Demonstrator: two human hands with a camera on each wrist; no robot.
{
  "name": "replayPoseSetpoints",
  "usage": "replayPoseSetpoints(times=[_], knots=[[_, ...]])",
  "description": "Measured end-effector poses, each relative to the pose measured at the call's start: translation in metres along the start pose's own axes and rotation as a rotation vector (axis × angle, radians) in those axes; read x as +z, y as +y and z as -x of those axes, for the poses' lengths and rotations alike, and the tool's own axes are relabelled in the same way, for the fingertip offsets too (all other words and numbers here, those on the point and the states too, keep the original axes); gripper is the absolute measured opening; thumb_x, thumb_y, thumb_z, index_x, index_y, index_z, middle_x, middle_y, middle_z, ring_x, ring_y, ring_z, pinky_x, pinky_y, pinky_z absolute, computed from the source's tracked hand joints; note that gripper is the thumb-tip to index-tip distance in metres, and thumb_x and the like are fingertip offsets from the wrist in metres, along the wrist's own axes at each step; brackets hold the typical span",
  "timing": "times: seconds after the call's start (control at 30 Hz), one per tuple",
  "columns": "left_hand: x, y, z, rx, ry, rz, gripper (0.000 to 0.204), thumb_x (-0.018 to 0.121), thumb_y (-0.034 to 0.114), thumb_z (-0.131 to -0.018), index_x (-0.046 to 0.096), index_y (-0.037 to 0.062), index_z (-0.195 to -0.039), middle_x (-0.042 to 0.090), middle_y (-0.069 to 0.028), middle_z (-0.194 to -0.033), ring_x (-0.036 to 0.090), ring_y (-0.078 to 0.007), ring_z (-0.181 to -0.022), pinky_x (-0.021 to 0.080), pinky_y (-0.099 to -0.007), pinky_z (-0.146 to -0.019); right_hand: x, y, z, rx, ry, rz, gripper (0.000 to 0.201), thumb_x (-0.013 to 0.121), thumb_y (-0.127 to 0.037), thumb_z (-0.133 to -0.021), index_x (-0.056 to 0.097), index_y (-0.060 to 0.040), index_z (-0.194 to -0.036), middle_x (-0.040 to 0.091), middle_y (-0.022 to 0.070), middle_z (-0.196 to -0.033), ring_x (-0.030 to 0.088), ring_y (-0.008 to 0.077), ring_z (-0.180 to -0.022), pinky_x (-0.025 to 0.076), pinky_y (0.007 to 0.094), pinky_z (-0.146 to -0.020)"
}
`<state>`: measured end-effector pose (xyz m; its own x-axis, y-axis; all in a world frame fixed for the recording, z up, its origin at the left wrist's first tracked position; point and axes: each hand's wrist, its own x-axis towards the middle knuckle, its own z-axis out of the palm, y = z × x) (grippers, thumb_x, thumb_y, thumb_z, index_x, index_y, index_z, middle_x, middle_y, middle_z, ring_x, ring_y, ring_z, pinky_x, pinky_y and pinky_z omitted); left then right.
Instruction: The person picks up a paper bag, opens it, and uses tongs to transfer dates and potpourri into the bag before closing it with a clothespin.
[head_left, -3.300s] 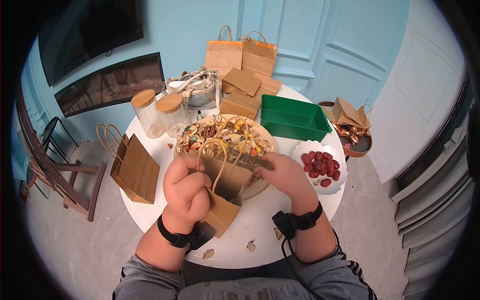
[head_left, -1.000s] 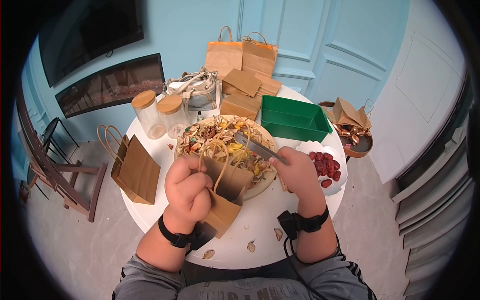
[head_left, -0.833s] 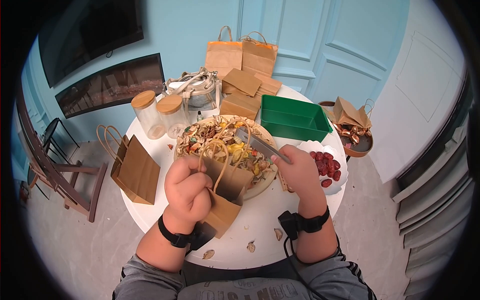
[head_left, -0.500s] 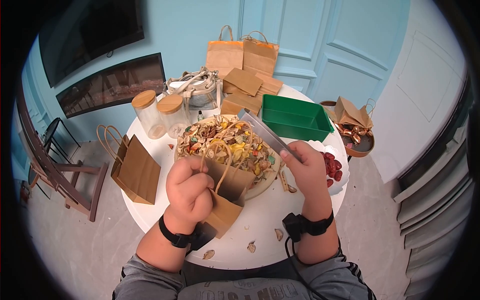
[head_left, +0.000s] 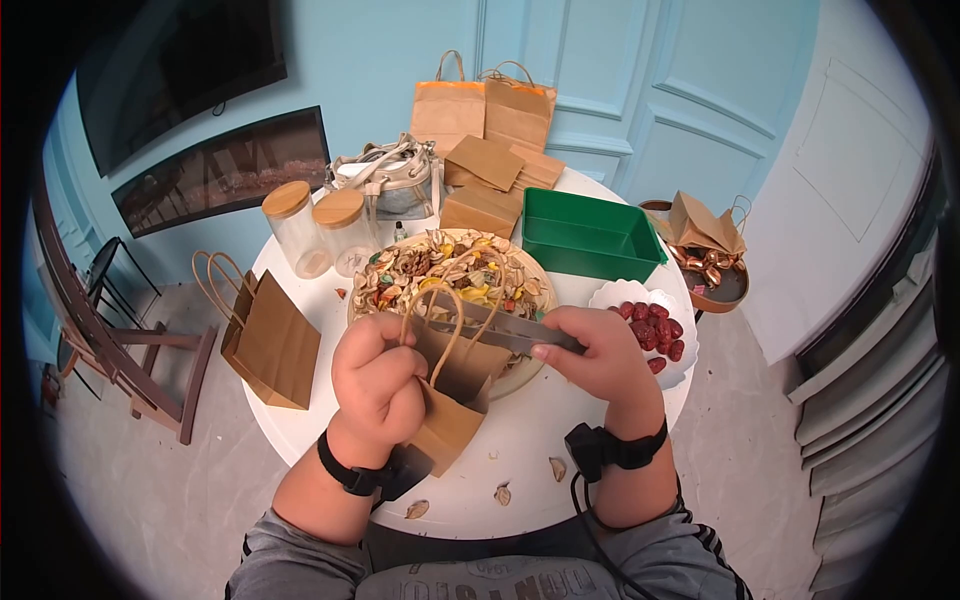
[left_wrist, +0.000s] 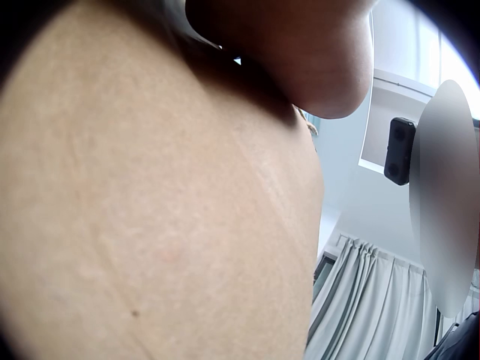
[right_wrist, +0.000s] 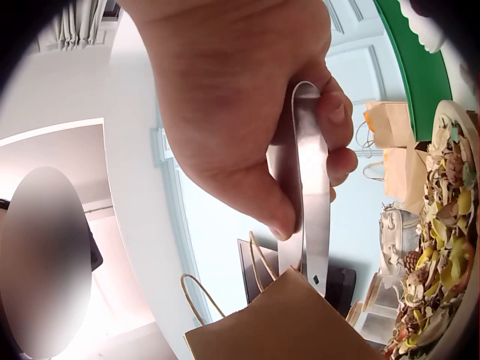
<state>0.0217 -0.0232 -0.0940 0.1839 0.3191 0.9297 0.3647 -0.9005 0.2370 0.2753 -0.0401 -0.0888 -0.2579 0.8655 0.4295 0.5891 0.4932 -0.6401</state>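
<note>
My left hand (head_left: 378,380) grips a small brown paper bag (head_left: 445,435) by its upper edge, holding it upright with its mouth open and its twisted handles up. With thumb and fingers, my right hand (head_left: 605,360) pinches metal tongs (head_left: 500,325), which point left across the bag's mouth. The right wrist view shows the tong tips down at the bag's rim, the lower ends partly hidden behind the paper. Behind the bag lies a round plate (head_left: 515,382) heaped with dried petals and pinecones (head_left: 400,268). Skin fills most of the left wrist view, hiding the left fingers.
Another paper bag (head_left: 272,342) stands at the left. Two wooden-lidded jars (head_left: 340,240) and a clear handbag (head_left: 395,185) are at the back left. A green bin (head_left: 590,262) and a white dish (head_left: 680,375) of red dates sit right. Loose petals (head_left: 502,493) lie in front.
The right hand swings the tongs off the petals, up and right, then back left over the paper bag's mouth. The left hand and bag stay nearly still.
</note>
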Motion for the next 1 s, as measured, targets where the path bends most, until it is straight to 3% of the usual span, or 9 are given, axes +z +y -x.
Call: replayPoseSetpoints(times=[0.33,0.4,0.47,0.53,0.6,0.63,0.7,0.93,1.0], knots=[[-0.001,0.001,-0.001,0.016,-0.005,0.014,0.007,0.051,-0.002,-0.061,0.057,0.0023,-0.062,0.052,-0.0128,-0.079,0.053,-0.0251,-0.066,0.043,-0.0304,-0.057,0.005,0.001,-0.003,0.016,0.289,-0.042,0.023,0.071,-0.022,-0.082,0.063,-0.0038,-0.093,0.062,0.0098,-0.069,0.058,0.0193,-0.059,0.045,0.0284,-0.056],[-0.001,0.001,0.000,0.015,-0.005,0.013,0.007,0.051,-0.002,-0.061,0.057,0.0023,-0.062,0.052,-0.0128,-0.080,0.053,-0.0250,-0.066,0.043,-0.0304,-0.056,0.006,0.004,-0.004,0.117,0.371,-0.086,0.023,0.071,-0.023,-0.083,0.064,-0.0033,-0.093,0.062,0.0099,-0.070,0.058,0.0185,-0.060,0.045,0.0288,-0.057],[-0.002,0.001,0.001,0.014,-0.006,0.014,0.007,0.051,-0.002,-0.060,0.057,0.0023,-0.062,0.052,-0.0128,-0.080,0.053,-0.0250,-0.066,0.043,-0.0304,-0.056,0.008,0.004,-0.006,0.160,0.418,-0.012,0.025,0.070,-0.025,-0.083,0.063,-0.0023,-0.092,0.063,0.0114,-0.070,0.059,0.0212,-0.062,0.045,0.0308,-0.058],[-0.005,0.003,0.003,-0.058,-0.075,0.030,0.010,0.048,-0.005,-0.066,0.057,0.0004,-0.064,0.053,-0.0140,-0.086,0.054,-0.0242,-0.077,0.044,-0.0278,-0.065,0.008,0.007,-0.008,0.204,0.465,0.061,0.027,0.069,-0.027,-0.084,0.063,-0.0013,-0.091,0.063,0.0130,-0.070,0.060,0.0240,-0.063,0.046,0.0327,-0.059],[-0.001,0.001,0.001,-0.020,-0.045,0.020,0.008,0.049,-0.003,-0.063,0.057,0.0013,-0.063,0.053,-0.0134,-0.083,0.054,-0.0246,-0.071,0.043,-0.0292,-0.060,0.008,0.015,-0.009,0.447,0.363,0.201,0.034,0.064,-0.033,-0.086,0.062,0.0001,-0.089,0.064,0.0163,-0.073,0.062,0.0305,-0.068,0.048,0.0376,-0.062],[0.000,0.001,0.000,0.019,-0.014,0.010,0.007,0.051,-0.002,-0.059,0.056,0.0023,-0.061,0.052,-0.0127,-0.079,0.054,-0.0250,-0.065,0.043,-0.0306,-0.055,0.007,0.018,-0.010,0.447,0.364,0.201,0.034,0.064,-0.033,-0.086,0.062,0.0001,-0.089,0.064,0.0163,-0.073,0.062,0.0305,-0.068,0.048,0.0376,-0.062],[0.000,0.001,-0.001,0.018,-0.011,0.012,0.007,0.051,-0.002,-0.059,0.056,0.0023,-0.061,0.052,-0.0126,-0.079,0.054,-0.0251,-0.065,0.043,-0.0306,-0.055,0.006,0.021,-0.011,0.643,0.086,0.409,0.039,0.063,-0.037,-0.087,0.063,0.0015,-0.090,0.062,0.0154,-0.074,0.061,0.0230,-0.071,0.048,0.0345,-0.067],[0.001,0.001,0.000,0.024,-0.006,0.014,0.007,0.051,-0.002,-0.059,0.056,0.0026,-0.061,0.053,-0.0129,-0.079,0.054,-0.0252,-0.065,0.043,-0.0306,-0.055,0.006,0.007,-0.014,0.677,-0.126,0.150,0.042,0.063,-0.040,-0.086,0.064,0.0014,-0.093,0.064,0.0169,-0.075,0.063,0.0301,-0.070,0.048,0.0387,-0.066],[-0.002,0.002,0.003,-0.008,-0.043,0.018,0.009,0.049,-0.003,-0.062,0.057,0.0015,-0.063,0.053,-0.0137,-0.083,0.054,-0.0247,-0.071,0.043,-0.0294,-0.060,0.011,0.011,-0.012,0.551,-0.221,0.107,0.039,0.062,-0.037,-0.085,0.065,-0.0005,-0.097,0.065,0.0204,-0.087,0.064,0.0341,-0.085,0.050,0.0413,-0.073]])
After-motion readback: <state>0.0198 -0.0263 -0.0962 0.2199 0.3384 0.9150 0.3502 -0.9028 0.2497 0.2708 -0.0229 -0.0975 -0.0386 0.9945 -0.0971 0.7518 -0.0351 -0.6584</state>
